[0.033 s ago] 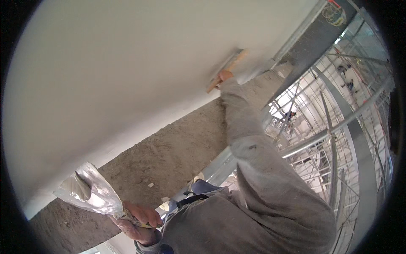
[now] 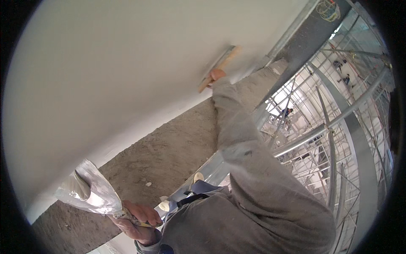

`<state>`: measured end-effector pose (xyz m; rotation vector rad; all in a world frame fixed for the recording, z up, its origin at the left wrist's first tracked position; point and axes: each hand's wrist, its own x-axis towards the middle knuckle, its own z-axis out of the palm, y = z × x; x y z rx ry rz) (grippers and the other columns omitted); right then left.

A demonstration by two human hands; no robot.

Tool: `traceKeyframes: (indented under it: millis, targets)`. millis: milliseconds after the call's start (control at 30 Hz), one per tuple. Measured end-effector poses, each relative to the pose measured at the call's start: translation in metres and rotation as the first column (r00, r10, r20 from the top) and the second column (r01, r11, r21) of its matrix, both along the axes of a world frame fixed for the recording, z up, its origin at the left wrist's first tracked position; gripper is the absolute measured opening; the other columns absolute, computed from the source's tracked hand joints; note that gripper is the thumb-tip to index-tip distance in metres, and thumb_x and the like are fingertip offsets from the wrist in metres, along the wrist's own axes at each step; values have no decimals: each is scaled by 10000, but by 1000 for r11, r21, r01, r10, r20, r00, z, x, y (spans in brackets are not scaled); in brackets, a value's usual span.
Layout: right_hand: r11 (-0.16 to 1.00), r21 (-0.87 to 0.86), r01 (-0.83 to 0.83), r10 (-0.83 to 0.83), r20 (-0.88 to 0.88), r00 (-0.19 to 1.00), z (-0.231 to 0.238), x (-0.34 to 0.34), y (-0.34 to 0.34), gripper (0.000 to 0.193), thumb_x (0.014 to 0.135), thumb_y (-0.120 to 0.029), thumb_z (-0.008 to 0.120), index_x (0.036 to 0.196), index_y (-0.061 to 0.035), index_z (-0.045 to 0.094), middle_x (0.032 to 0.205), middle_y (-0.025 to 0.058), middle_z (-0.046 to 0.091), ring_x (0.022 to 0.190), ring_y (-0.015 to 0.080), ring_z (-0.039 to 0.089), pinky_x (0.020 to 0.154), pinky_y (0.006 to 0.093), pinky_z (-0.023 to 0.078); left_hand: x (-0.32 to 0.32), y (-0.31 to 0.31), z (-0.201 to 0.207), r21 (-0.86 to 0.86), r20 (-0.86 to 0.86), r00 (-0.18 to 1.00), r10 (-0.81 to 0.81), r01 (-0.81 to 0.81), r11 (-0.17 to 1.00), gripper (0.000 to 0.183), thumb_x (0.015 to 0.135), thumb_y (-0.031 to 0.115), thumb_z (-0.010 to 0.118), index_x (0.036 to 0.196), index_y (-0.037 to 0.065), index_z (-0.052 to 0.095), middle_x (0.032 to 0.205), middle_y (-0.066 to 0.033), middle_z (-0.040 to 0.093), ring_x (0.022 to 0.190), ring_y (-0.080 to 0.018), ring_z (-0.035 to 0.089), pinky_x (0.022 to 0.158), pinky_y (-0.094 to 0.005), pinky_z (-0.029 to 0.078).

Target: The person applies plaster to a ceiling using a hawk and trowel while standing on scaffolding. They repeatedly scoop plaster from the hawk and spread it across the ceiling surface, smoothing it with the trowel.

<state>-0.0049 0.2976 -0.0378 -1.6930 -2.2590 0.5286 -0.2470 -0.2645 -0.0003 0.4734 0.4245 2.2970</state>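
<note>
The left hand [image 2: 137, 221] has its grip closed round the handle of a scraper [image 2: 101, 198]; the broad blade points up and left, overlapping the wall's lower edge in view, and carries what looks like a lump of pale paste [image 2: 80, 187]. The left forearm is mostly hidden. Right of it, a rough strip [image 2: 169, 148] slants up along that edge. Farther right and higher, the float [image 2: 229, 58] lies at the wall [image 2: 127, 63], just above the edge, its long axis rising to the right more steeply than the edge does. The right hand [image 2: 217, 75] is by far the nearer: its grip is wrapped round the float below its middle, fingers partly hidden. The right arm [image 2: 241, 135] stretches well forward, almost straight. Scaffolding [image 2: 313, 134] stands beyond.
</note>
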Motion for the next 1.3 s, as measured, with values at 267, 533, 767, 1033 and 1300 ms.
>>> traceKeyframes:
  millis: [267, 533, 767, 1033, 1300]
  targets:
    - [995, -53, 82, -97, -627, 773, 91, -119, -203, 221, 606, 2, 592, 799, -7, 483, 812, 93, 491, 758, 232, 517, 678, 362, 441, -8, -1, -16, 18, -89, 996, -8, 10, 1000, 359, 887, 320, 320, 1061, 6, 304, 573, -61, 379, 342, -160, 431, 259, -272, 399]
    - [918, 25, -395, -47, -984, -172, 124, -32, -271, 252, 628, 20, 516, 876, -18, 543, 841, 108, 572, 805, 211, 561, 730, 340, 440, 11, 7, 14, -206, -254, 967, 27, -82, 975, 347, 865, 310, 386, 1012, 1, 328, 506, -86, 421, 340, -149, 440, 280, -248, 375]
    - [850, 352, -391, 185, -896, -404, 150, 28, -316, 509, 593, 33, 473, 1093, -66, 485, 1030, 115, 536, 992, 272, 493, 890, 441, 371, 57, 42, 38, -482, -375, 762, -528, 326, 813, 328, 839, 280, 459, 715, -23, 466, 590, -81, 495, 446, -126, 472, 394, -234, 357]
    - [834, 409, -370, 182, -837, -515, 117, 105, -283, 594, 528, 81, 535, 1107, -41, 484, 1087, 146, 518, 1007, 306, 491, 892, 469, 365, 121, 108, 48, -446, -502, 643, -578, 380, 810, 326, 843, 300, 467, 845, -26, 455, 653, -61, 493, 508, -112, 473, 453, -226, 371]
    - [945, 318, 75, 327, -911, -253, 50, 219, -231, 383, 656, -15, 563, 1036, 0, 515, 968, 154, 559, 841, 270, 562, 810, 377, 432, 233, 190, 53, -502, -487, 568, -663, 440, 745, 223, 855, 205, 458, 811, -13, 478, 653, -47, 497, 507, -92, 456, 455, -226, 366]
